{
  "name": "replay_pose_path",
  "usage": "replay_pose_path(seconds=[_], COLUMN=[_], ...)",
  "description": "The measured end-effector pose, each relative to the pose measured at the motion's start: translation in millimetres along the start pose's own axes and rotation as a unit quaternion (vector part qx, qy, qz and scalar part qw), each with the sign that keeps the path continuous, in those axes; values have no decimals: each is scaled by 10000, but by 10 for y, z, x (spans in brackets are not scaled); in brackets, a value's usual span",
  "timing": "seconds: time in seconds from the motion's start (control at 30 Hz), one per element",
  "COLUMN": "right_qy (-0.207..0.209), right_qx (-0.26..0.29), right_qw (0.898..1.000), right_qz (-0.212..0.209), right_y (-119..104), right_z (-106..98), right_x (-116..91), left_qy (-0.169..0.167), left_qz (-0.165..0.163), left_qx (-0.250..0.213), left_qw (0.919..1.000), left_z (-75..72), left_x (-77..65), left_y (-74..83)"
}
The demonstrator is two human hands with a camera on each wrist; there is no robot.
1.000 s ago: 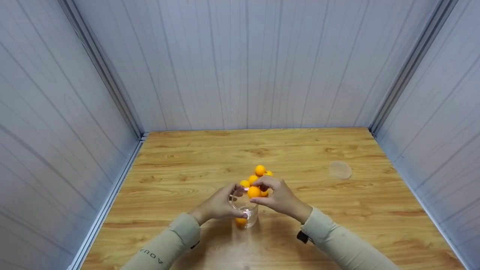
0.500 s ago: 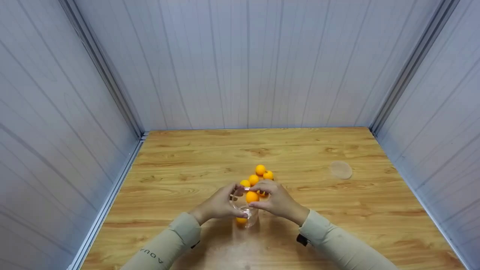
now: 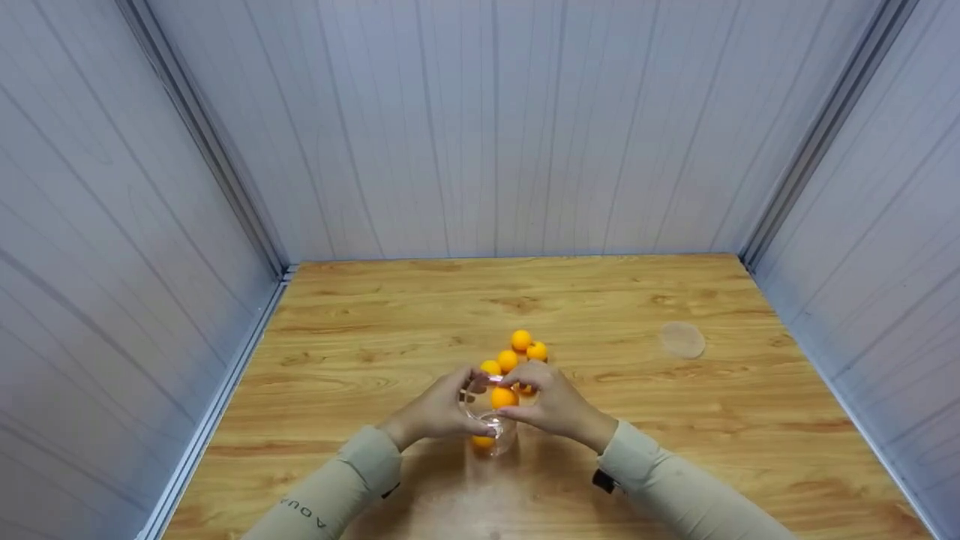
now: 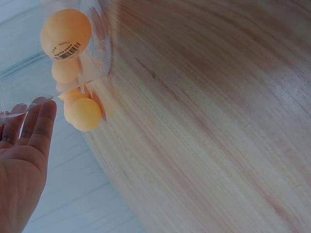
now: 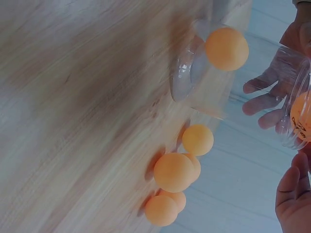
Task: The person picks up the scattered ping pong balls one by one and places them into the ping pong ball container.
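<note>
A clear plastic jar (image 3: 504, 439) stands on the table, with one orange ping-pong ball (image 5: 227, 49) low inside it. My left hand (image 3: 439, 405) grips the jar round its rim, thumb on the near side and fingers on the far side. At the jar's mouth my right hand (image 3: 559, 399) pinches another orange ping-pong ball (image 3: 504, 397) between thumb and fingers. In the right wrist view this printed ball (image 5: 302, 116) is within the rim. Several loose ping-pong balls (image 3: 521, 340) lie just beyond the hands, one partly hidden by the right fingers.
A translucent round disc (image 3: 682, 340) lies flat on the wooden table (image 3: 360, 315), toward the right. Pale panel walls (image 3: 495, 135) enclose the table at the back and both sides.
My right hand has moved slightly left and down, bringing the pinched ping-pong ball into the jar's mouth. My left hand and the jar have stayed put.
</note>
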State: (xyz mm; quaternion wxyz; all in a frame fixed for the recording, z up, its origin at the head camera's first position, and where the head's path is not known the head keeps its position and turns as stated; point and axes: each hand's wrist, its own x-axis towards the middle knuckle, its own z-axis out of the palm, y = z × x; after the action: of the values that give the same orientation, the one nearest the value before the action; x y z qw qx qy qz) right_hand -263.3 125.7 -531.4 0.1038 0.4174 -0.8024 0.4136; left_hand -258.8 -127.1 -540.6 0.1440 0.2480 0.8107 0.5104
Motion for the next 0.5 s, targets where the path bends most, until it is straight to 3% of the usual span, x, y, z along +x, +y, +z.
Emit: replay_pose_path(seconds=[0.5], right_qy=[-165], right_qx=[-100], right_qw=[9997], right_qz=[124], right_y=[0], right_z=[-3], right_x=[-17], left_qy=[-39], left_qz=[-65], left_qx=[22], left_qw=[10000], left_z=[-1], left_x=[7], left_y=[-16])
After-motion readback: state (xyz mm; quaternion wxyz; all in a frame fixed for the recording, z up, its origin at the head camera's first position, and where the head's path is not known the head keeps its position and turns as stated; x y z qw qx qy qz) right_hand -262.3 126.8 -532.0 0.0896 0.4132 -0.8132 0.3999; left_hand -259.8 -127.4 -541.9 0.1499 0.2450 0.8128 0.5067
